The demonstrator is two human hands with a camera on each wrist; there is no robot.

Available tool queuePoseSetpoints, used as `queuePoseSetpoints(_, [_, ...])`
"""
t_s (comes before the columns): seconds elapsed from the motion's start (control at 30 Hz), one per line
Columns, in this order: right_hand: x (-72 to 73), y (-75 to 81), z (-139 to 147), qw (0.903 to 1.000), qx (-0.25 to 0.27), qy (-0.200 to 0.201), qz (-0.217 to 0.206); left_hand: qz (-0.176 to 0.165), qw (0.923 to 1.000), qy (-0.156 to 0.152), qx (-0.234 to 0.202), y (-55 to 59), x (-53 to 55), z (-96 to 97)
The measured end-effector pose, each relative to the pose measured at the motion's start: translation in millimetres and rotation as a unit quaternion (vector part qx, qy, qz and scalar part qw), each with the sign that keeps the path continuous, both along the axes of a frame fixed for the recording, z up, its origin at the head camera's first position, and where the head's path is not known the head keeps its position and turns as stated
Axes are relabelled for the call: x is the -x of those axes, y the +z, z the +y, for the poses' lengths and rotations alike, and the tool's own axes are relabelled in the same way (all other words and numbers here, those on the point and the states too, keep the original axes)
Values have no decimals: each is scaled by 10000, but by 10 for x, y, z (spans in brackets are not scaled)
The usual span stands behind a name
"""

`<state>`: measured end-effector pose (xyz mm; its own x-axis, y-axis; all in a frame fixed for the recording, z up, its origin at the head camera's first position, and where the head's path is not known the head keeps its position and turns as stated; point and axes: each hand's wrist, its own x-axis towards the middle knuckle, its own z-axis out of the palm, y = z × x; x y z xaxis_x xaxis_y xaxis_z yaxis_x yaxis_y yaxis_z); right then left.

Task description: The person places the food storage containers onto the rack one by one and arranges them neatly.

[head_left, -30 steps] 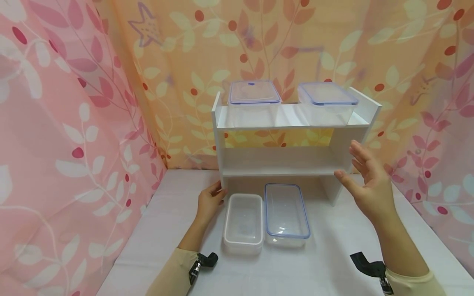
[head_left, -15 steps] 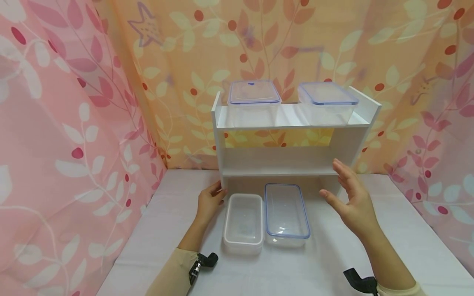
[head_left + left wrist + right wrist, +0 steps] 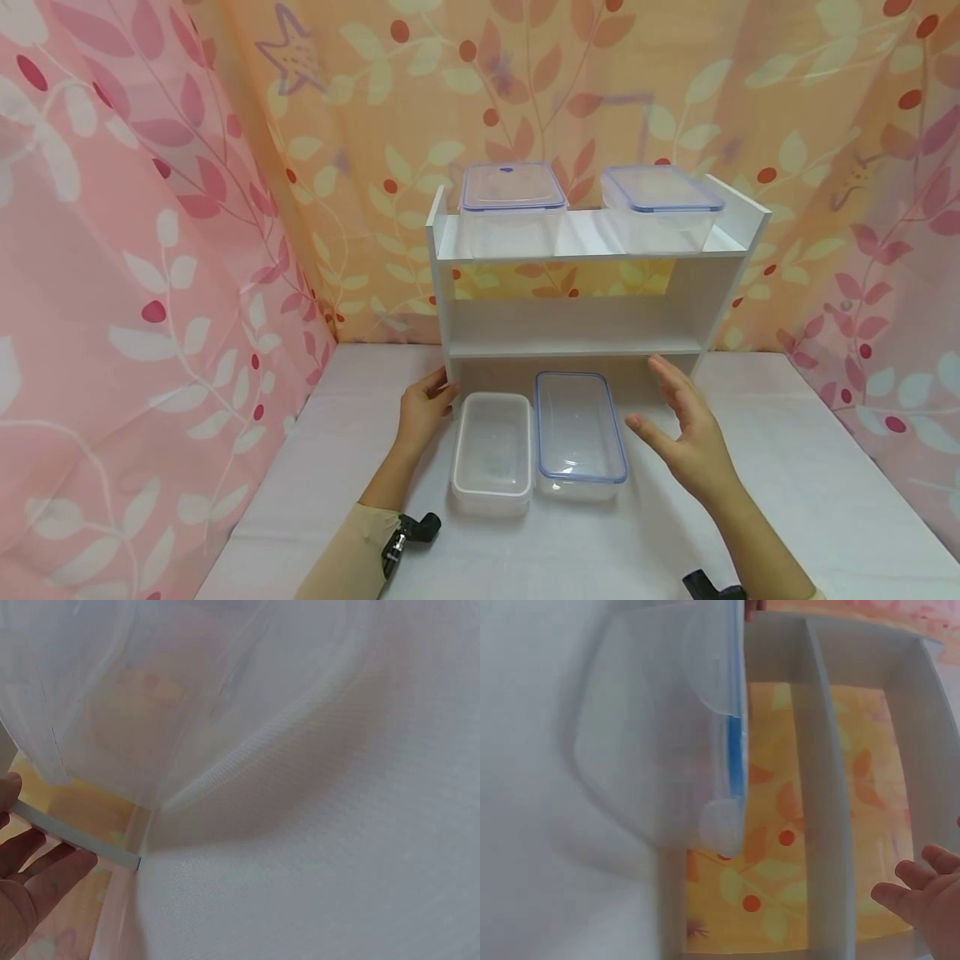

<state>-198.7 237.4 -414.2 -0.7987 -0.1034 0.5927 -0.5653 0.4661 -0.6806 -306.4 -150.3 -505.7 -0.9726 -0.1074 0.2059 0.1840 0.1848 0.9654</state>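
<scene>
A small white shelf unit (image 3: 573, 327) stands on the table. Low on its left side panel (image 3: 86, 841), my left hand (image 3: 422, 414) grips the front edge, with thumb and fingers on opposite faces in the left wrist view. My right hand (image 3: 692, 442) hovers, fingers extended and spread, just right of a clear food container (image 3: 579, 433) with a blue-edged lid; it is apart from it and holds nothing. Left of that box sits another clear food container (image 3: 492, 450) with a whitish rim. Both boxes lie lengthwise before the bottom opening.
Two larger clear containers with blue-edged lids, one at left (image 3: 513, 190) and one at right (image 3: 666, 193), stand on the top shelf. A patterned orange curtain (image 3: 360, 275) hangs behind, pink ones at both sides. White cloth (image 3: 585, 550) covers the table.
My right hand has moved left and down, from beside the shelf's right panel to near the blue-edged container. My left hand stays on the left panel.
</scene>
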Motion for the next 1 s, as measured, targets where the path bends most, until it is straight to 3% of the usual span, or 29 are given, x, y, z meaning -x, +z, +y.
queuePoseSetpoints(0.3, [9,-271,-49,9993,45,166,-339,-40,10000,-40,-38,-5,-1,1])
queuePoseSetpoints(1.0, [9,-707,-53,9937,-176,291,-1070,-44,10000,2,50,3,-6,4])
